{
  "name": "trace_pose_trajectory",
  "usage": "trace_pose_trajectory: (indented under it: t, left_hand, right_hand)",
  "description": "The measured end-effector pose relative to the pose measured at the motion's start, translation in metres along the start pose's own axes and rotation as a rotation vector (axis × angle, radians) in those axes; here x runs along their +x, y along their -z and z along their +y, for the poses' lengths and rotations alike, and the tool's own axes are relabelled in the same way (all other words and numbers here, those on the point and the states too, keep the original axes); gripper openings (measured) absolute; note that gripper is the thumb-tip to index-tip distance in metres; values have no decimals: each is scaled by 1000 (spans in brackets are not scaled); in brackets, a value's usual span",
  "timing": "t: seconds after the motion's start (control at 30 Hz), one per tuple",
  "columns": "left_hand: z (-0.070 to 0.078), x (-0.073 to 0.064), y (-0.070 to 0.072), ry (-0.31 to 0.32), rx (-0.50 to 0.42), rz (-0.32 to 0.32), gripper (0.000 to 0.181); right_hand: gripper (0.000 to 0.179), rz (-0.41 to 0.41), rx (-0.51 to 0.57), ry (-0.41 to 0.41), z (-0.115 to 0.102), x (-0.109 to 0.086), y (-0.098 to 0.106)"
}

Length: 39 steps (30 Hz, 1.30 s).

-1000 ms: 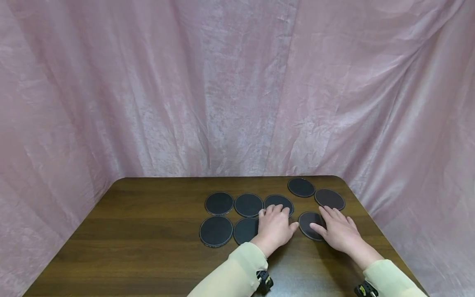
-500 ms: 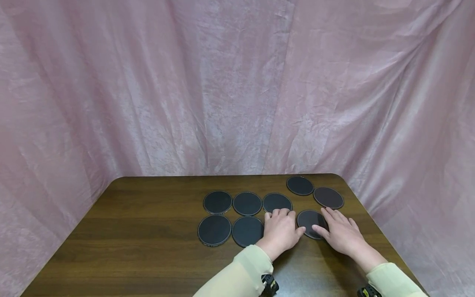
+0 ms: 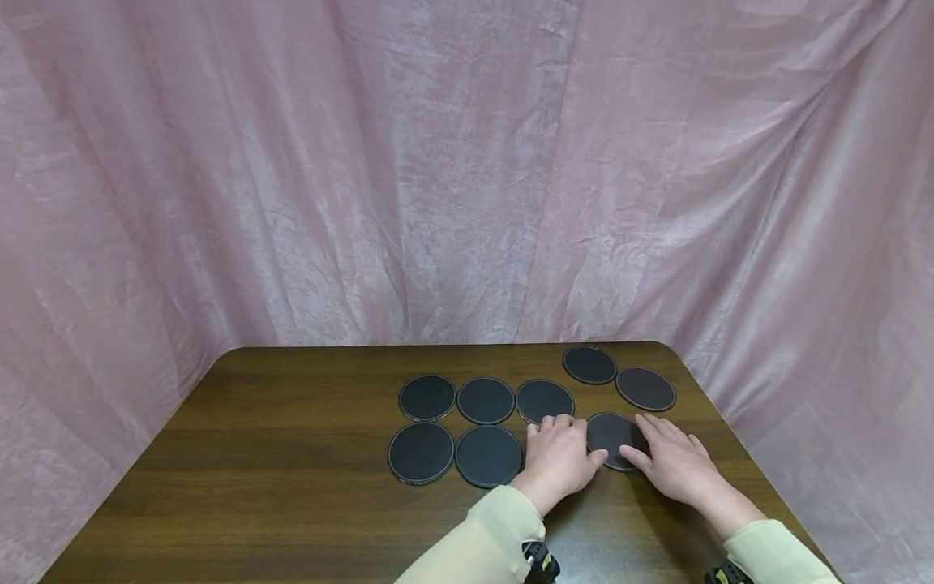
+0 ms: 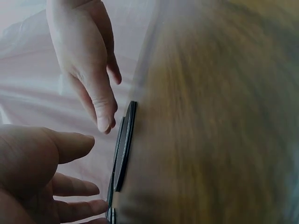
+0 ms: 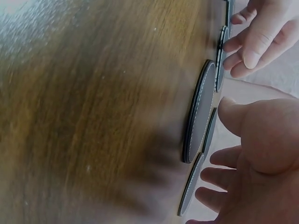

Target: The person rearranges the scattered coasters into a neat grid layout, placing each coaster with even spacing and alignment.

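Observation:
A round black coaster lies flat between my two hands; the right wrist view shows pale stitching along the rim of this coaster. My left hand hovers low by its left side, fingers extended, thumb at the coaster's near-left edge. Its fingertips reach the near edge of another coaster. My right hand spreads over the right part of the middle coaster, thumb across it, fingers straight. Beyond those fingers lies a slightly browner coaster. Neither hand has anything gripped.
Two coasters sit side by side in front, a left one and a right one. Behind them are two more, one left of the other. Another coaster lies near the back edge of the wooden table. A pink curtain hangs behind.
My left hand has moved right and nearer, off the back-row coaster and away from the front one it partly covered. My right hand and the coaster under it have shifted slightly right.

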State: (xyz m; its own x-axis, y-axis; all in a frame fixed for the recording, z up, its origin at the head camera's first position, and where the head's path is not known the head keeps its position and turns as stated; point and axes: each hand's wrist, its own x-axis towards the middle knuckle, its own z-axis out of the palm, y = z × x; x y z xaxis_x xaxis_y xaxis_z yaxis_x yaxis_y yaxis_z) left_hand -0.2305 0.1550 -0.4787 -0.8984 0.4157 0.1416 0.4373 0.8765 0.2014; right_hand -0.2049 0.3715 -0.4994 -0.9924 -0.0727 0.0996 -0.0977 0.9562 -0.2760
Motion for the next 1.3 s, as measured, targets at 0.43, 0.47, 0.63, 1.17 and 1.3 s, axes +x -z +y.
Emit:
trace_pose_trajectory:
  t: [0.43, 0.47, 0.63, 1.17, 1.3]
  left_hand:
    - [7, -3, -4, 5, 6, 21, 50]
    - [6, -3, -5, 6, 3, 22, 50]
    - [6, -2, -5, 15, -3, 23, 49]
    - [3, -2, -4, -25, 23, 52, 42]
    - [5, -2, -3, -33, 28, 54, 43]
  right_hand:
    - [82, -14, -7, -24, 1, -3, 1]
    - [78, -23, -10, -24, -2, -4, 3]
    - [65, -70, -16, -37, -16, -6, 17]
    - [65, -48, -1, -36, -13, -3, 19]
    - [68, -39, 16, -65, -8, 0, 17]
